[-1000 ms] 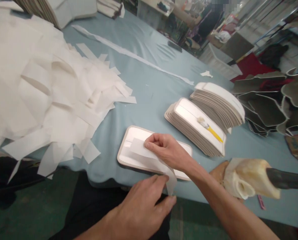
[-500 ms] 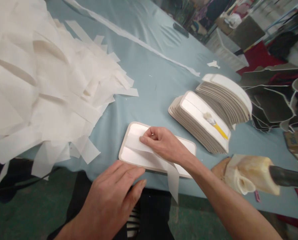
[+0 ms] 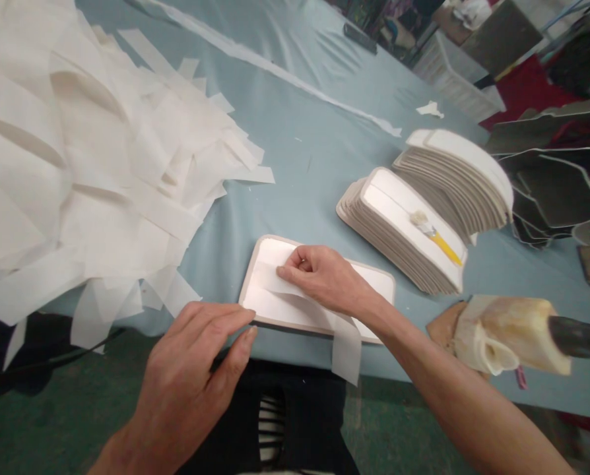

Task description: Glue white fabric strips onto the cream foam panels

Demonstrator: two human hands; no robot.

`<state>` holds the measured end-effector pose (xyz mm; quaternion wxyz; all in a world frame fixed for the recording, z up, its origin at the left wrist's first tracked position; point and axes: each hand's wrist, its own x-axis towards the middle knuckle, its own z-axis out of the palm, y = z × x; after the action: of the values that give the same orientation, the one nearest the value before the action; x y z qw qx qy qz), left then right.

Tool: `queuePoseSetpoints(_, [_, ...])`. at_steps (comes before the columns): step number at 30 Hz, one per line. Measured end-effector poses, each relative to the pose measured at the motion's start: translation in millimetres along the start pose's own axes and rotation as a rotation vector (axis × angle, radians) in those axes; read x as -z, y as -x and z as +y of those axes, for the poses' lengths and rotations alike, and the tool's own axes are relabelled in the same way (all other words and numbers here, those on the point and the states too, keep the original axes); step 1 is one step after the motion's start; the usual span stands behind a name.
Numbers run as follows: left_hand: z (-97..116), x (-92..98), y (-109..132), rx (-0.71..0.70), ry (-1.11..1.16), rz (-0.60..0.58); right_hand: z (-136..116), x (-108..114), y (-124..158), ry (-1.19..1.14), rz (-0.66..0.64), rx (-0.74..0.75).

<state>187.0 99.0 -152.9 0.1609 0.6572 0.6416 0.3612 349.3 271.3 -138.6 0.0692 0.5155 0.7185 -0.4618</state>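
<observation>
A white rounded panel with a beige border (image 3: 295, 316) lies at the near edge of the blue-covered table. Across it runs a translucent white strip (image 3: 347, 349), its right end hanging over the table edge. My right hand (image 3: 322, 277) pinches the strip above the middle of the panel, thumb and fingers together. At the panel's near left corner is my left hand (image 3: 196, 369), with its thumb apart from the fingers and nothing held.
A large heap of white strips (image 3: 101, 165) covers the left side. Stacked panels (image 3: 404, 231) stand at the right, topped by a yellow-handled brush (image 3: 443, 245). Nearer, a glue-crusted container (image 3: 507, 333) has a black handle. A white crate (image 3: 453, 76) is behind.
My left hand has moved left along the panel's near edge to its corner. My right hand keeps its pinch on the strip. The view has shifted slightly.
</observation>
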Motion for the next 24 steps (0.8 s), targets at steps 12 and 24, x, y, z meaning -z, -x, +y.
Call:
queuePoseSetpoints(12, [-15,-13.5,-15,-0.145,-0.192,0.001,-4,2,0,0.058,-0.011,-0.037])
queuePoseSetpoints(24, [-14,-29.8,-14,-0.178,-0.398,-0.124,-5,-2,0,0.107,0.018,-0.061])
